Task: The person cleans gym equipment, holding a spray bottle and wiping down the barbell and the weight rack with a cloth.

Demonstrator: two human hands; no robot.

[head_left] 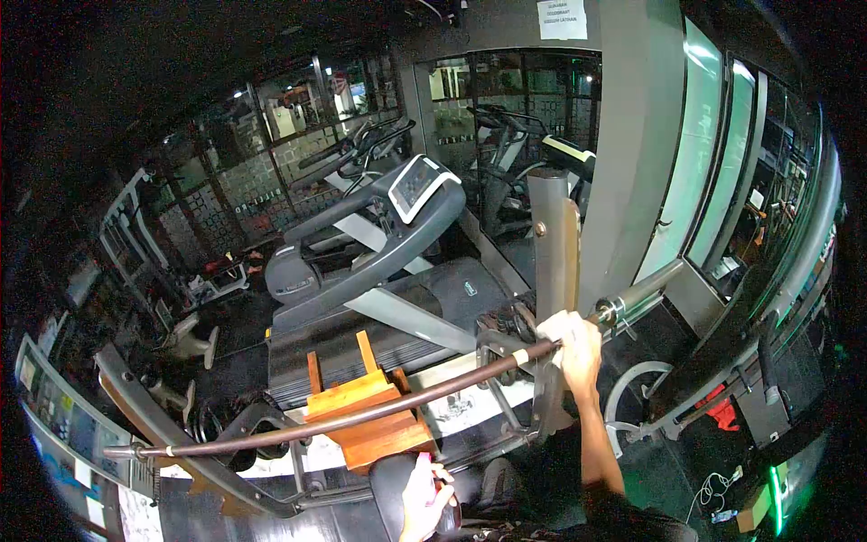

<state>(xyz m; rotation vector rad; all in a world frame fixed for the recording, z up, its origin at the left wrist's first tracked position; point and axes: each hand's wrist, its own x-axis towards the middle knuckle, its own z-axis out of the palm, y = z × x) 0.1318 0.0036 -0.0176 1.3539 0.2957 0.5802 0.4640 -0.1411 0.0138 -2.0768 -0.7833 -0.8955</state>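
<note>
My right hand (576, 350) is closed around a long dark barbell (433, 394), near its right end beside the grey rack upright (547, 244). A shiny metal sleeve (643, 291) sticks out past that upright. My left hand (426, 499) is low in the middle, over a black padded bench (390, 488), with its fingers bent around a small pinkish thing I cannot make out. Just beyond it, an orange-brown wooden slatted piece (377, 434) lies beneath the bar. The barbell's left end passes over the other rack upright (149, 411).
Behind the rack stands a treadmill (361, 244) with a tilted console. More exercise machines (497, 163) are by the windows. A grey pillar (632, 117) is at right. White cable (718, 488) and a cardboard box (755, 508) lie on the floor at lower right.
</note>
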